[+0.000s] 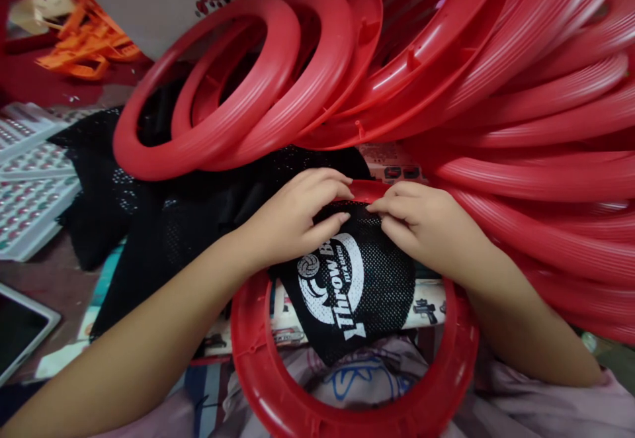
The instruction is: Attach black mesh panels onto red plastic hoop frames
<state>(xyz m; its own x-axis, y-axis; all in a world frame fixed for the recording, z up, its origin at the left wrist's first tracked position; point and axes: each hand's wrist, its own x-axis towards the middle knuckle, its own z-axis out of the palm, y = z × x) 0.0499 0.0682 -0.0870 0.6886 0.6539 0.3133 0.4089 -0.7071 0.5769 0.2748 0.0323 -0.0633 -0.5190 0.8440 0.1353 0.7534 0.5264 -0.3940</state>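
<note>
Two hands [357,216] pinching black mesh [367,272], inside red ring [278,385]

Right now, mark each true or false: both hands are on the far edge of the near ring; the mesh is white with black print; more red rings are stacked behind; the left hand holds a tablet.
1. Both hands are on the far edge of the near ring: true. The left hand and right hand pinch the black mesh at the rim of the red ring.
2. The mesh is white with black print: false. It is black with white print.
3. More red rings are stacked behind: true. The stacked red rings fill the background.
4. The left hand holds a tablet: false. The tablet lies apart, at lower left.
</note>
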